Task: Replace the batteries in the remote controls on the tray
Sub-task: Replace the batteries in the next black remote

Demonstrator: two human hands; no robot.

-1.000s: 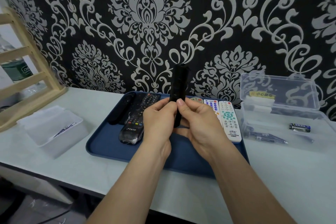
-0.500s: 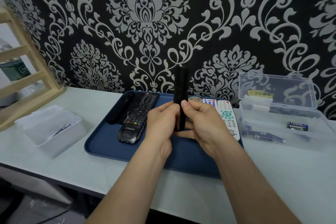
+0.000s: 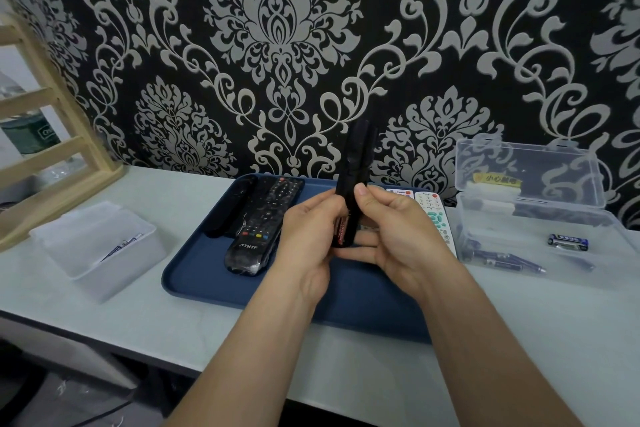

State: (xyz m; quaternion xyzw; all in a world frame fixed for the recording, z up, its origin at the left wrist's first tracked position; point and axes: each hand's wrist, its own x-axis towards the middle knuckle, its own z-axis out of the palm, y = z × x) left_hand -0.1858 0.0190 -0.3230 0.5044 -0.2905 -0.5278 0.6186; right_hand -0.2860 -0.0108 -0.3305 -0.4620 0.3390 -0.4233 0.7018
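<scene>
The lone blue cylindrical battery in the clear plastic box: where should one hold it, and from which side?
Pinch the lone blue cylindrical battery across its middle, on the two long sides, probably from above. It lies flat on the floor of the clear plastic box, apart from the other batteries, and the lid stands open behind it.

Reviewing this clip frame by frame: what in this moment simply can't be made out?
- Head view: the lower end and battery bay of the black remote are mostly covered by the left hand and right hand.
- Head view: the white remotes sit largely behind the right hand, so their count is unclear.
- Head view: the contents of the frosted box are blurred by its walls.
</scene>
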